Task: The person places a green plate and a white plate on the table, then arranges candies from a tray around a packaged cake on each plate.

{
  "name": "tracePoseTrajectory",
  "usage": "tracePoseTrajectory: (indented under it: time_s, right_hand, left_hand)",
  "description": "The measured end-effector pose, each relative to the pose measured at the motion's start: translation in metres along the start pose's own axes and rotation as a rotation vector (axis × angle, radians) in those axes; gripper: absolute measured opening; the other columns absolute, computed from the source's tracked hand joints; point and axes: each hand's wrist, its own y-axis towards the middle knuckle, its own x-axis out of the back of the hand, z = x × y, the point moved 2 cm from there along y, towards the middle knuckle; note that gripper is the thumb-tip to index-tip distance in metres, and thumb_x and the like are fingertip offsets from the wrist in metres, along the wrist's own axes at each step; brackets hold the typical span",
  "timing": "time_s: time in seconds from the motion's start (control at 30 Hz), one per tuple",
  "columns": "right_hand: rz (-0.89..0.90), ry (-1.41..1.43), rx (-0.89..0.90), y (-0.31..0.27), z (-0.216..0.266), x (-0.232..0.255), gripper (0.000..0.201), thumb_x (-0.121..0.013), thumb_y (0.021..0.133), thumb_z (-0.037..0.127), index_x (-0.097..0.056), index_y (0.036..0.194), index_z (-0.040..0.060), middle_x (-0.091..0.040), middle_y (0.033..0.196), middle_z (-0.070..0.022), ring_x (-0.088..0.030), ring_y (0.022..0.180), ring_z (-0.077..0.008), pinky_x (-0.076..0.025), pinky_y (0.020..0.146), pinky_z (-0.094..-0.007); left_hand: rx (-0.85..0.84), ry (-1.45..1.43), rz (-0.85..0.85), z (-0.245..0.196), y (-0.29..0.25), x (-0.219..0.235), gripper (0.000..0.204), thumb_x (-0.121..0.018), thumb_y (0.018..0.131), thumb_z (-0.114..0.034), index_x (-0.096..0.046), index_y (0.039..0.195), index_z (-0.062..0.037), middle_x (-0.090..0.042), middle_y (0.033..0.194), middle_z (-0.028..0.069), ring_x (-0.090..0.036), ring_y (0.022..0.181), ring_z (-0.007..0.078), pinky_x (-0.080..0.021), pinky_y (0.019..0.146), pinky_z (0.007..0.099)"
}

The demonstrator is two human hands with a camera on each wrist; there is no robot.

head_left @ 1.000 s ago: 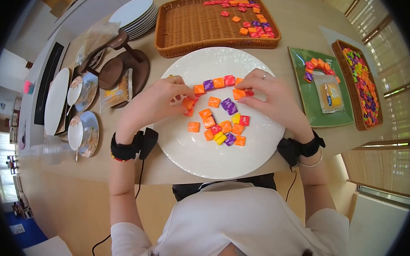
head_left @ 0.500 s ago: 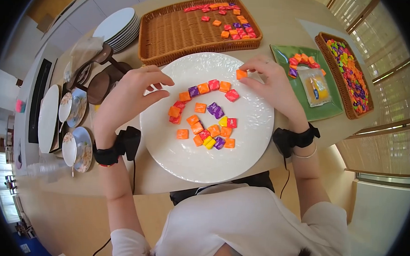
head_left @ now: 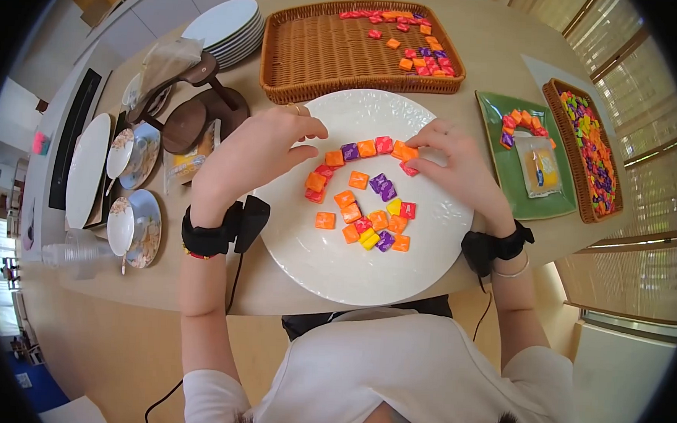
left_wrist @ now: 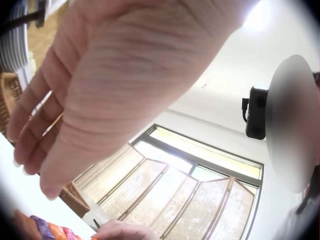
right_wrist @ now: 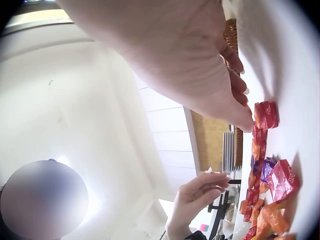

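My right hand point(head_left: 457, 161) is over the upper right of a large white plate point(head_left: 350, 279), thumb and fingertips pinching an orange wrapped candy point(head_left: 403, 152) at the right end of a curved row. Just below that candy lies a red wrapped candy point(head_left: 409, 169), close by the thumb. The row also holds a purple candy point(head_left: 349, 151). Above the plate's left part hovers my left hand point(head_left: 259, 147), fingers loosely bent with nothing in them. Near it, an orange candy point(head_left: 315, 181) lies on red ones. More orange, yellow, red and purple candies form a cluster mid-plate.
Beyond the plate stands a wicker tray point(head_left: 284, 77) with candies along its far and right sides. To the right are a green plate point(head_left: 538, 208) and a narrow candy-filled basket point(head_left: 611, 216). Stacked plates point(head_left: 222, 23), a brown wooden stand point(head_left: 186, 127) and cups on saucers point(head_left: 146, 232) occupy the left.
My right hand lifted the orange candy clear of the row, then brought it back down to the row's right end. The left hand let go of the candies at left and drew up empty.
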Motion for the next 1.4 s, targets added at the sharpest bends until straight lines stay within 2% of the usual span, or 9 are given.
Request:
tracePoseTrajectory:
  time_s: [0.23, 0.43, 0.5, 0.7, 0.93, 1.03, 1.17, 1.23, 1.4]
  right_hand:
    - [0.01, -0.064, 0.015, 0.0, -0.001, -0.004, 0.024, -0.074, 0.083, 0.007, -0.07, 0.106, 0.0029, -0.062, 0.101, -0.011, -0.061, 0.102, -0.026, -0.05, 0.088, -0.0342]
    - [-0.028, 0.046, -0.063, 0.007, 0.019, 0.005, 0.021, -0.074, 0.084, 0.01, -0.069, 0.103, 0.0017, -0.061, 0.103, -0.0103, -0.057, 0.105, -0.0263, -0.047, 0.09, -0.0353]
    - [0.065, -0.058, 0.119, 0.014, 0.033, 0.011, 0.02, -0.072, 0.085, 0.01, -0.069, 0.103, 0.0019, -0.061, 0.101, -0.0094, -0.056, 0.105, -0.0267, -0.046, 0.09, -0.0356]
    - [0.36, -0.15, 0.354, 0.051, 0.052, -0.011, 0.014, -0.068, 0.086, 0.01, -0.068, 0.098, 0.0025, -0.062, 0.099, -0.0094, -0.055, 0.1, -0.0288, -0.046, 0.088, -0.0396]
    - [0.489, -0.058, 0.362, 0.076, 0.047, -0.048, 0.01, -0.068, 0.087, 0.011, -0.069, 0.093, 0.0027, -0.061, 0.094, -0.0081, -0.054, 0.096, -0.027, -0.045, 0.088, -0.0379]
    - [0.409, -0.122, 0.425, 0.08, 0.044, -0.053, 0.009, -0.068, 0.085, 0.01, -0.069, 0.09, 0.003, -0.06, 0.092, -0.0085, -0.055, 0.095, -0.027, -0.046, 0.087, -0.0379]
    - [0.426, -0.144, 0.388, 0.076, 0.047, -0.048, 0.01, -0.066, 0.084, 0.011, -0.071, 0.09, 0.0038, -0.062, 0.091, -0.0092, -0.058, 0.095, -0.0291, -0.048, 0.085, -0.0403]
    - [0.563, -0.113, 0.377, 0.072, 0.047, -0.05, 0.013, -0.068, 0.082, 0.011, -0.071, 0.093, 0.0034, -0.063, 0.093, -0.0097, -0.059, 0.096, -0.0292, -0.049, 0.085, -0.0405]
    - [0.581, -0.16, 0.456, 0.067, 0.046, -0.057, 0.017, -0.069, 0.081, 0.01, -0.071, 0.096, 0.0029, -0.064, 0.096, -0.0104, -0.059, 0.097, -0.0294, -0.049, 0.086, -0.0399]
  left_hand:
    - [0.0, 0.006, 0.008, -0.001, 0.001, -0.002, 0.021, -0.069, 0.087, -0.005, -0.069, 0.107, 0.0013, -0.069, 0.1, 0.0146, -0.068, 0.09, 0.0274, -0.055, 0.077, 0.0375]
    - [0.009, 0.034, 0.009, 0.002, -0.005, 0.002, 0.021, -0.069, 0.087, -0.005, -0.069, 0.108, 0.0012, -0.069, 0.099, 0.0146, -0.068, 0.089, 0.027, -0.054, 0.077, 0.0373]
    - [0.018, 0.035, 0.006, 0.002, -0.007, 0.005, 0.02, -0.067, 0.088, -0.004, -0.069, 0.108, 0.0007, -0.069, 0.1, 0.0147, -0.068, 0.09, 0.0292, -0.054, 0.078, 0.0385]
    - [0.066, 0.137, 0.022, 0.005, -0.017, 0.012, 0.023, -0.062, 0.089, -0.002, -0.069, 0.11, -0.0002, -0.069, 0.1, 0.0168, -0.066, 0.091, 0.0342, -0.053, 0.08, 0.0413]
    - [0.071, 0.136, -0.034, 0.007, -0.024, 0.016, 0.026, -0.061, 0.088, -0.001, -0.068, 0.113, 0.0003, -0.069, 0.099, 0.0178, -0.067, 0.09, 0.0351, -0.053, 0.079, 0.0415]
    - [0.054, 0.109, -0.04, 0.005, -0.026, 0.018, 0.028, -0.061, 0.088, -0.001, -0.067, 0.115, 0.0004, -0.069, 0.098, 0.0186, -0.067, 0.089, 0.0354, -0.052, 0.078, 0.0417]
    - [0.06, 0.111, -0.03, 0.004, -0.028, 0.02, 0.03, -0.062, 0.087, -0.001, -0.067, 0.117, 0.0004, -0.068, 0.098, 0.0197, -0.067, 0.089, 0.0354, -0.052, 0.078, 0.0417]
    - [0.058, 0.126, -0.027, 0.004, -0.027, 0.021, 0.03, -0.062, 0.087, -0.001, -0.066, 0.117, 0.0005, -0.068, 0.098, 0.0198, -0.067, 0.09, 0.035, -0.053, 0.078, 0.0414]
    - [0.047, 0.112, 0.001, 0.002, -0.029, 0.022, 0.033, -0.063, 0.088, -0.002, -0.063, 0.121, 0.0012, -0.069, 0.102, 0.0198, -0.069, 0.094, 0.0333, -0.054, 0.08, 0.0407]
